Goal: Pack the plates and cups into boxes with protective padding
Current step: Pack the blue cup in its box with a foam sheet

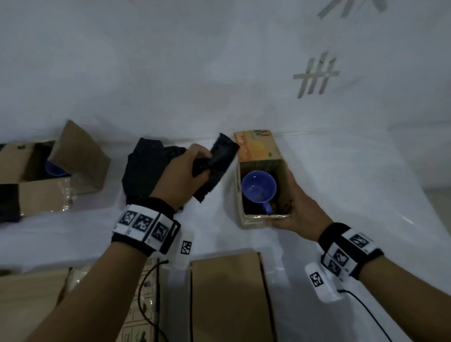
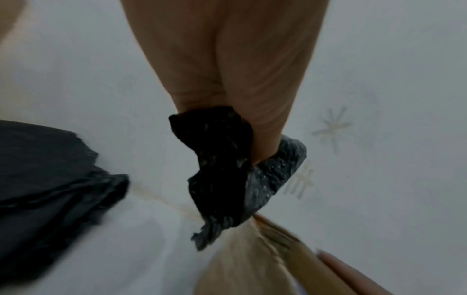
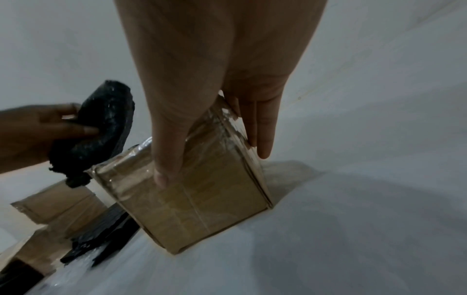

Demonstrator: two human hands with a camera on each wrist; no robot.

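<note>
A small open cardboard box (image 1: 262, 218) stands on the white table with a blue cup (image 1: 258, 187) upright inside it. My right hand (image 1: 289, 206) grips the box's near right corner, thumb on the near face and fingers along the right side; the right wrist view shows this hand (image 3: 212, 165) on the box (image 3: 207, 203). My left hand (image 1: 202, 164) grips a crumpled piece of black padding (image 1: 220, 155) just left of the box and above the table. In the left wrist view the padding (image 2: 222, 169) hangs from my left hand (image 2: 240, 129) over the box's edge (image 2: 252, 259).
A heap of black padding (image 1: 146, 169) lies behind my left hand. At far left an open cardboard box (image 1: 39, 194) holds another blue cup (image 1: 55, 169). Flat cardboard boxes (image 1: 227, 300) lie along the near edge. The wall is close behind.
</note>
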